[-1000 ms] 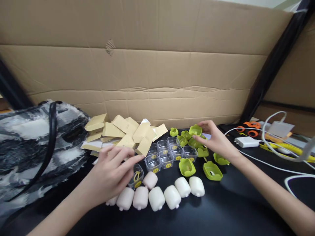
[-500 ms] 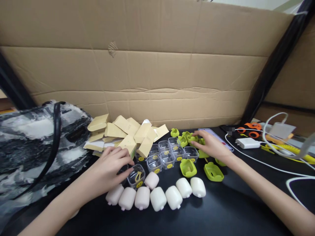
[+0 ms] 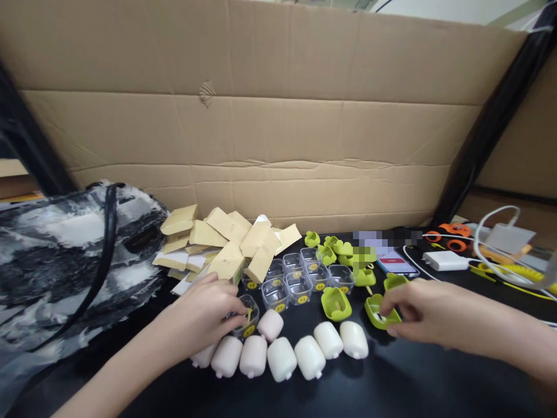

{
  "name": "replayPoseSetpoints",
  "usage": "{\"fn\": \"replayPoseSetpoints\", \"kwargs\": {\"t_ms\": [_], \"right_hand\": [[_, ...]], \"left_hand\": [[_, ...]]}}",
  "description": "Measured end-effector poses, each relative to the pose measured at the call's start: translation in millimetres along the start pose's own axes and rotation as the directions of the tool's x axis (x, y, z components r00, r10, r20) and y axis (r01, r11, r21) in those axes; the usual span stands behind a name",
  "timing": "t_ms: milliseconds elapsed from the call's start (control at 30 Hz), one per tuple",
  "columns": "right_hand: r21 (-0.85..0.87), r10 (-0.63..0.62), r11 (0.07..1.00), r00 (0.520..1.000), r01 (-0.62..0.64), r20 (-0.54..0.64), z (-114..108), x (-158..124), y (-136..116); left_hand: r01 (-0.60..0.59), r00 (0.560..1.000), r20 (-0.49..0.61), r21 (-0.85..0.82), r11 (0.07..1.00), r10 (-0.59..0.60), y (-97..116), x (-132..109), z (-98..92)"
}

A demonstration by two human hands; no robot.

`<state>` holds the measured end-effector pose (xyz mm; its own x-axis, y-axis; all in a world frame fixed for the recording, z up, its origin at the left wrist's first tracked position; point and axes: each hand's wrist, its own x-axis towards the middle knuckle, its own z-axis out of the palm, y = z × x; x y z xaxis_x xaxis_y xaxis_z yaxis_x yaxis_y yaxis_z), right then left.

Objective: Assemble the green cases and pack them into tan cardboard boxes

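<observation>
My left hand (image 3: 204,316) is curled round a small clear plastic cup (image 3: 248,319) with a yellow piece inside, at the left end of a row of white rounded pieces (image 3: 282,354). My right hand (image 3: 413,310) pinches the edge of a green plastic shell (image 3: 378,309) lying on the black table (image 3: 391,383). A second green shell (image 3: 335,303) lies just left of it. Several more clear cups (image 3: 300,278) with yellow stickers stand behind, with more green shells (image 3: 335,249) beyond them.
A heap of small tan cardboard boxes (image 3: 221,247) lies at the back left beside a black-and-white bag (image 3: 65,255). A phone (image 3: 395,262), a white charger (image 3: 444,260), cables and orange scissors (image 3: 448,235) sit at the right. A cardboard wall (image 3: 278,128) closes the back.
My right hand drew back from the far green shells to the near green shell. My left hand slid down and closed round the clear cup. The phone came into view.
</observation>
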<state>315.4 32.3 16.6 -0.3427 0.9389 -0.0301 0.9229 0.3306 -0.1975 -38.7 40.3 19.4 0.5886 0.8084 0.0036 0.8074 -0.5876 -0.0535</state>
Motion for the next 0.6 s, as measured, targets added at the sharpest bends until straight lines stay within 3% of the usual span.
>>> {"fn": "replayPoseSetpoints", "kwargs": {"t_ms": [267, 500, 600], "right_hand": [[-0.128, 0.104, 0.987, 0.99, -0.092, 0.094, 6.7, 7.7, -13.9], [-0.098, 0.013, 0.995, 0.993, -0.002, 0.114, 3.9, 5.3, -18.7], [0.03, -0.162, 0.987, 0.984, 0.161, 0.071, -7.3, -1.7, -23.3]], "left_hand": [[0.082, 0.99, 0.107, 0.091, 0.993, -0.091, 12.9, 12.5, -5.9], [0.12, 0.99, 0.072, -0.001, 0.993, -0.12, 7.9, 13.1, -4.6], [0.11, 0.993, 0.043, -0.115, 0.987, -0.106, 0.9, 7.2, -8.5]]}}
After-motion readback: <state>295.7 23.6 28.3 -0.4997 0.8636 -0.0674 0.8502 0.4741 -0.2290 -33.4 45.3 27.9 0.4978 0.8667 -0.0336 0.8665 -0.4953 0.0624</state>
